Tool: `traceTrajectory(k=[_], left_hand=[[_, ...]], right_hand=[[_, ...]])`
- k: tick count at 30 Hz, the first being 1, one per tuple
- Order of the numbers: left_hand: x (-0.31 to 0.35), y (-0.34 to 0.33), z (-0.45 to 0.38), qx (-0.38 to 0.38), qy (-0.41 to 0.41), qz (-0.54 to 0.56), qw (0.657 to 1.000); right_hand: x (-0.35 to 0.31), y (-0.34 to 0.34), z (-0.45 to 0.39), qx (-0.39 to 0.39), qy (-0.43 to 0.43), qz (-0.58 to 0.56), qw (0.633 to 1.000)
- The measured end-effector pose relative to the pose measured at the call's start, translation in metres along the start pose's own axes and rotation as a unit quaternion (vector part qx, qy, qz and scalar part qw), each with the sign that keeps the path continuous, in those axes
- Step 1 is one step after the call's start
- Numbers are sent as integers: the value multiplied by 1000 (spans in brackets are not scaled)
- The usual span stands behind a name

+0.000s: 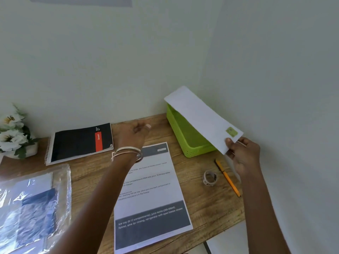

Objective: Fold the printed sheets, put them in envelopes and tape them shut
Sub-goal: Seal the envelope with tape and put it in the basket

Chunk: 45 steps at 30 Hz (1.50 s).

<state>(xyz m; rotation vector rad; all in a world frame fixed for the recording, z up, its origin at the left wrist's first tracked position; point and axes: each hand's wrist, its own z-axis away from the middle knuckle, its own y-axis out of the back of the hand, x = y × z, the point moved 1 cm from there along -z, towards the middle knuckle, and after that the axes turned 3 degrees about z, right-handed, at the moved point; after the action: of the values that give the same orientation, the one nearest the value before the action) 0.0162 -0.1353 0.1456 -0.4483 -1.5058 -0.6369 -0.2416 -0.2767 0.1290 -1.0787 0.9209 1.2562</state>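
My right hand grips a long white envelope by its near end, holding it tilted above the green basket at the back right of the desk. A small green sticker sits near the held end. My left hand hovers over the desk's back middle with loosely curled fingers and nothing in it. Beneath my left forearm a printed sheet lies flat and unfolded on the wooden desk. A roll of tape stands right of the sheet.
A yellow pen lies right of the tape. A black spiral notebook rests at the back left, next to white flowers. A clear plastic packet with envelopes lies at the front left. Walls close off the back and right.
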Motion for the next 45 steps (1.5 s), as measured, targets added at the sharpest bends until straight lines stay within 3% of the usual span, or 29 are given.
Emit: traceTrajectory(k=[6, 13, 21, 24, 26, 29, 33, 36, 38, 45], left_hand=[[-17, -17, 11, -56, 4, 40, 998], [-33, -29, 23, -75, 17, 57, 995], [-43, -31, 26, -102, 27, 14, 994], [-52, -18, 24, -93, -1, -50, 994], [-62, -3, 23, -72, -21, -146, 986], [-79, 20, 27, -52, -49, -261, 963], [-98, 47, 32, -46, -63, -360, 930], [-111, 61, 41, -47, -40, -410, 910], [-118, 68, 47, -49, -7, -441, 896], [-143, 87, 59, -119, 25, -463, 878]], right_hand=[[21, -23, -22, 59, -21, 45, 997], [24, -34, -26, 99, 45, 157, 982], [36, -32, -25, 117, 70, 225, 965], [40, -35, -2, 139, 141, 261, 945], [47, -42, 21, 94, 201, 266, 938], [71, -56, 48, -48, 225, 306, 924], [116, -73, 59, -188, 235, 444, 844], [138, -79, 63, -211, 240, 537, 781], [143, -81, 66, -212, 235, 569, 759], [136, -84, 60, -238, 195, 579, 755]])
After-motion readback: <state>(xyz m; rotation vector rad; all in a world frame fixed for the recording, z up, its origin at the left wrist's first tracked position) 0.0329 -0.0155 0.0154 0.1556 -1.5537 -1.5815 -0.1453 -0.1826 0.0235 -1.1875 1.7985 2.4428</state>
